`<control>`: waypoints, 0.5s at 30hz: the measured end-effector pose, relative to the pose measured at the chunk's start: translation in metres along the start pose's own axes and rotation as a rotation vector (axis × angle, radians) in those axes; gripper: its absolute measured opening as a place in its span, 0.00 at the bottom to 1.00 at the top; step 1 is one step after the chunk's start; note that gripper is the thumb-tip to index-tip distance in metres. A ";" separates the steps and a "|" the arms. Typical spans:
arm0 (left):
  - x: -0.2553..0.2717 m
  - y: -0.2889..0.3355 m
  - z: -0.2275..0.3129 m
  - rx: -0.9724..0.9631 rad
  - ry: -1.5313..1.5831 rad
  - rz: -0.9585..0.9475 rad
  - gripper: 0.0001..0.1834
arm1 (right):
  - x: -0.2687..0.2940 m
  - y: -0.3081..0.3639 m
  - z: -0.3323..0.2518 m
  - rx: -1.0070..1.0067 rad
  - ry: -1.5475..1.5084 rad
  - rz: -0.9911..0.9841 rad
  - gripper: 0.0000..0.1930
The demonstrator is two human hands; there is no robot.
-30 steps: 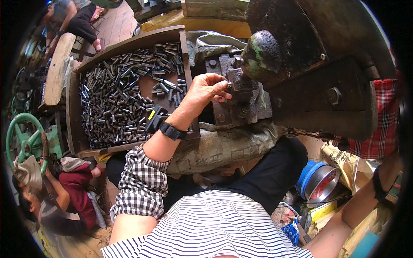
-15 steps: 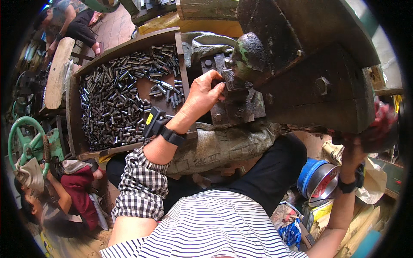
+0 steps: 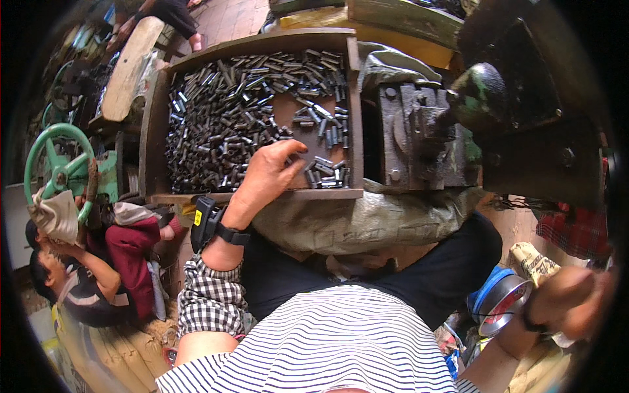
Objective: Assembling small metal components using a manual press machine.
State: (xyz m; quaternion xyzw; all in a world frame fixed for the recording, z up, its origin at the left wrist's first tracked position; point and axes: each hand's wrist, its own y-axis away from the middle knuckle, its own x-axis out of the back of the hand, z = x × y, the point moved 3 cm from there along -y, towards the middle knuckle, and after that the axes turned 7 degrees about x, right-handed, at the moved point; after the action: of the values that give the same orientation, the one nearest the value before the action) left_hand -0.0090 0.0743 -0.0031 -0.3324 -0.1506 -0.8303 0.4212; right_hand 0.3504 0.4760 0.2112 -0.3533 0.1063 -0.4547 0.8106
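1 tray (image 3: 356, 131) | tubes (image 3: 223, 121) in it, too many to count, long axes mixed, some front-to-back | left hand (image 3: 270, 171) over tray, thumb and finger apart | right hand (image 3: 563, 298) blurred, grip can't tell

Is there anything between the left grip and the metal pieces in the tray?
Nothing visible. The left grip is over the near side of the open tray, and metal pieces lie uncovered to its right.

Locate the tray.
In the head view, the tray sits left of centre, just left of the machine, with the left hand over its near edge.
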 end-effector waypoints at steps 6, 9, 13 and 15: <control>-0.007 0.010 -0.021 0.035 -0.365 -0.049 0.11 | 0.033 -0.158 -0.368 0.279 -1.580 -0.293 0.06; -0.020 0.001 -0.023 0.029 -0.426 -0.036 0.10 | 0.011 -0.139 -0.440 0.369 -1.436 -0.387 0.04; -0.030 0.004 -0.038 0.002 -0.416 -0.023 0.04 | 0.017 -0.141 -0.464 0.472 -1.377 -0.449 0.07; -0.030 0.006 -0.030 -0.033 -0.400 -0.017 0.04 | 0.015 -0.137 -0.469 0.490 -1.399 -0.490 0.06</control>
State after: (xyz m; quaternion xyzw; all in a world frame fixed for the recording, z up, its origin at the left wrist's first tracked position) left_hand -0.0045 0.0727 -0.0460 -0.4962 -0.2204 -0.7537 0.3704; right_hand 0.0364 0.1945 -0.0367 -0.3821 -0.6141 -0.3030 0.6205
